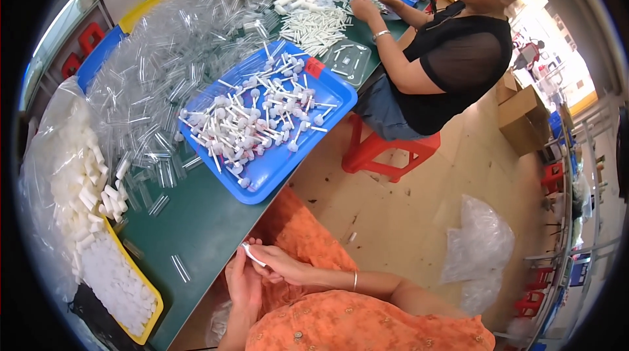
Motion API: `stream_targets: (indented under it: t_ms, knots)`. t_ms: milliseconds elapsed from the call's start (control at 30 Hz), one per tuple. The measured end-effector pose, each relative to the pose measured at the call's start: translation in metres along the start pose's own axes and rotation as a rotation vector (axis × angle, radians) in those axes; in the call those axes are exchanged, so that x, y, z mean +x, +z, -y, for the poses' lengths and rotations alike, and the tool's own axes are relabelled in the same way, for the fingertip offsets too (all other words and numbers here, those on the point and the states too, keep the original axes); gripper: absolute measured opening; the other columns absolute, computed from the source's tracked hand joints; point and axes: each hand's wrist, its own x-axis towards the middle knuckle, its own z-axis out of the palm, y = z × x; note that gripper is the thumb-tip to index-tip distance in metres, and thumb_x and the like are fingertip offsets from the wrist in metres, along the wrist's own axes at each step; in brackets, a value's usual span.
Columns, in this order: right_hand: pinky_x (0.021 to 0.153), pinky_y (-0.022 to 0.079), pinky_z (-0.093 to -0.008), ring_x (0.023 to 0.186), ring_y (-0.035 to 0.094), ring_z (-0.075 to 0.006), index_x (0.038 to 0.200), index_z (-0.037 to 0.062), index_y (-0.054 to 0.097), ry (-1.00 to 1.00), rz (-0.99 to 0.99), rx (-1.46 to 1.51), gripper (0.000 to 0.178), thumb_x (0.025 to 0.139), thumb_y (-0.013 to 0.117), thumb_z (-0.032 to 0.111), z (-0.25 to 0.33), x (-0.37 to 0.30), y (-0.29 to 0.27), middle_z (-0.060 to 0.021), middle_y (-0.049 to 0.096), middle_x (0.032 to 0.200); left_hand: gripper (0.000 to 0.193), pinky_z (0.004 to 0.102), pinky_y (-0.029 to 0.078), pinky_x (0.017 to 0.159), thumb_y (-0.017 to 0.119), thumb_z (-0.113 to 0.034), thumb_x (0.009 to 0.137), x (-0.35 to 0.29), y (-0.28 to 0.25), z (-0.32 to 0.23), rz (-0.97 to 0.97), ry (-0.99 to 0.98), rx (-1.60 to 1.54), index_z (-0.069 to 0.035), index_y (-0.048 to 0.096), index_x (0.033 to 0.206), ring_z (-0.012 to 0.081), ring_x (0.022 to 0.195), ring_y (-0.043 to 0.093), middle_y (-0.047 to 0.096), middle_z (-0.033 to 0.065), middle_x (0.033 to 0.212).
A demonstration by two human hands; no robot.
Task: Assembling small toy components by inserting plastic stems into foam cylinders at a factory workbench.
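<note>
Close to my body at the table's edge, my left hand [244, 280] and my right hand [283, 266] meet. Both are closed around a small white tube-like piece [254, 256], its far end showing between the thumbs. The fingers hide the rest of it. Beyond the hands, a blue tray [259, 188] holds a heap of white sticks with round, pale heads [262, 112]. A few clear plastic tubes [180, 268] lie on the green table [213, 230], left of my hands.
A yellow tray [147, 331] of small white pieces sits at the near left, beside a bag of white foam cylinders [69, 174]. Clear tubes [164, 62] pile up behind. On the right, a co-worker [458, 56] sits on a red stool [386, 157]; plastic bags [481, 239] lie on the floor.
</note>
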Motion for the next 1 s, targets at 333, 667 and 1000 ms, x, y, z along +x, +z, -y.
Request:
stream_targets:
  t_ms: [333,667,1000]
  knots:
    - [0.045,0.034,-0.0243,0.051,0.043,-0.0084,0.085,0.0091,0.055,-0.044,-0.041,-0.194,0.037,0.102,0.045,0.041,0.003,-0.002,-0.002,0.0031,0.049,0.065,0.041,0.0401,0.039,0.107,0.049,-0.024,0.101,-0.012,-0.001,-0.011,0.029,-0.073,0.107,0.003,0.049,0.132,0.0264,0.127,0.049,0.052,0.0168,0.136]
    - [0.086,0.049,-0.0395,0.104,0.056,-0.0330,0.127,0.0023,0.054,-0.910,0.247,-1.447,0.063,0.070,0.077,0.016,0.058,-0.026,0.004,-0.0162,0.052,0.124,0.034,0.0336,0.052,0.091,0.052,-0.024,0.101,-0.040,-0.011,-0.031,0.195,-0.158,0.013,0.002,0.056,0.123,0.0188,0.103,0.063,0.065,0.0109,0.110]
    - [0.090,0.049,-0.0412,0.112,0.055,-0.0334,0.122,-0.0006,0.054,-0.977,0.190,-1.470,0.065,0.065,0.079,0.018,0.044,-0.027,0.008,-0.0199,0.048,0.132,0.033,0.0309,0.053,0.086,0.060,-0.020,0.096,-0.047,-0.005,-0.033,0.195,-0.135,0.144,0.003,0.058,0.120,0.0179,0.097,0.065,0.068,0.0103,0.103]
